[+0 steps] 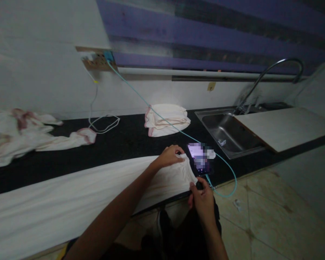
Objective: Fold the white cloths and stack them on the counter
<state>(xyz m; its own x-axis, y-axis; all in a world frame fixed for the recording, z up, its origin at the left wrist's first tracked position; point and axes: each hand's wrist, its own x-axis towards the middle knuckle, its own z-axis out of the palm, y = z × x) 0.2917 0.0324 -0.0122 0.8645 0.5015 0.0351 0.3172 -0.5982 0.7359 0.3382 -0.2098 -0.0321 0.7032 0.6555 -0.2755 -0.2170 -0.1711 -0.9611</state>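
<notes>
A long white cloth (78, 187) lies stretched along the dark countertop, running off at the left. At its right end, my left hand (170, 156) grips the far corner, fingers bent onto the fabric. The near corner of the same end is pinched between the thumb and fingers of my right hand (202, 195), close to the counter's front edge. Between the two hands the cloth's end edge is slightly gathered. Just right of it lies a lit phone (199, 159) with a teal cable (234, 180) plugged in.
Behind sits a folded white cloth (168, 119) with pinkish edging. A crumpled stained cloth (21, 133) and a white cord (105, 124) lie at the left. To the right are a steel sink (230, 133), a curved faucet (271, 66) and a pale board (292, 126). Wall sockets (97, 61) are at the back.
</notes>
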